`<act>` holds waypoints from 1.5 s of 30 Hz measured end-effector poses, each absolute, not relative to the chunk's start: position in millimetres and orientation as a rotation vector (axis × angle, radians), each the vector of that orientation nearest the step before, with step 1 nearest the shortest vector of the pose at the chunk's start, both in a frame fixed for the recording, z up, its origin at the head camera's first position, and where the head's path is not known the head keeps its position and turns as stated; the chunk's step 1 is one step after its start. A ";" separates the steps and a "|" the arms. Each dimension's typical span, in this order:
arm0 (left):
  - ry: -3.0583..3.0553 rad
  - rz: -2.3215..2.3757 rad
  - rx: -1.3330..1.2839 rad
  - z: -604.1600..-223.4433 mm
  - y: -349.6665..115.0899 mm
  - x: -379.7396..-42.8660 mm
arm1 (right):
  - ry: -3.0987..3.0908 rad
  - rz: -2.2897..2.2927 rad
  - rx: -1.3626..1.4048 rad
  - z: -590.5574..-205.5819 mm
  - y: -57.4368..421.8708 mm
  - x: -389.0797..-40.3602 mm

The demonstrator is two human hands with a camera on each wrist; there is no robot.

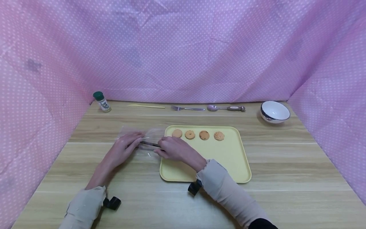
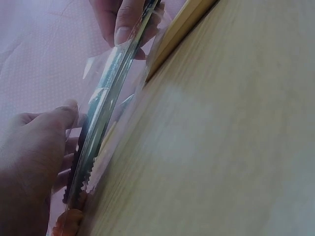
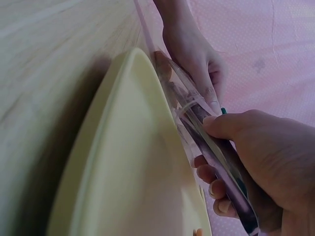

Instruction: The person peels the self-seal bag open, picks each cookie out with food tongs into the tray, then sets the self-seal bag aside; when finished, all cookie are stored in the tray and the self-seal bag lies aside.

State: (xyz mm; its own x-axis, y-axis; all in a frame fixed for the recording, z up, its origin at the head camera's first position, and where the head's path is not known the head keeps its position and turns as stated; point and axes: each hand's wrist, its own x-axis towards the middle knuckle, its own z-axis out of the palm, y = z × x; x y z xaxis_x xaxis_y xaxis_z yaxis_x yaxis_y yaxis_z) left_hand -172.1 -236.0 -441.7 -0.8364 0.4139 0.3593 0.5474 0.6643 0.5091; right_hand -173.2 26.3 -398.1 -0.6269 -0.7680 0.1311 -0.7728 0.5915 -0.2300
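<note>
My right hand (image 1: 177,150) grips metal tongs (image 3: 224,173) by the arms, above the left edge of the yellow tray (image 1: 228,163). The serrated tips of the tongs reach inside a clear plastic bag (image 1: 154,133) lying left of the tray. With thumb and fingers, my left hand (image 1: 122,149) holds the near side of the bag at its mouth. In the left wrist view an orange-brown cookie (image 2: 69,223) shows by the tong tips, inside the bag; whether the tips touch it cannot be made out. Several cookies (image 1: 204,135) lie in a row along the tray's far side.
Along the table's back lie a pale thin stick (image 1: 146,106), a fork (image 1: 188,108) and a spoon (image 1: 226,108). A green-capped shaker bottle (image 1: 102,102) stands back left, a white bowl (image 1: 275,111) back right. Pink dotted cloth (image 1: 183,51) hangs around the table.
</note>
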 end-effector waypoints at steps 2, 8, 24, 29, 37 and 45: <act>-2.669 -0.915 -0.781 -441.4 -235.8 -171.7 | -2.783 0.431 1.357 -398.3 27.1 -173.3; -2.667 -0.904 -0.783 -440.9 -236.0 -171.5 | -2.763 0.474 1.385 -397.5 30.7 -173.5; -2.662 -0.935 -0.771 -442.0 -235.8 -172.2 | -2.794 0.590 1.393 -389.0 54.5 -171.0; -2.659 -0.921 -0.778 -441.2 -234.8 -171.7 | -2.773 0.626 1.410 -387.6 65.3 -168.8; -2.669 -0.917 -0.779 -440.9 -234.7 -171.0 | -2.785 0.640 1.407 -389.4 80.7 -166.1; -2.663 -0.932 -0.775 -441.7 -234.4 -170.5 | -2.767 0.697 1.420 -389.9 95.4 -162.4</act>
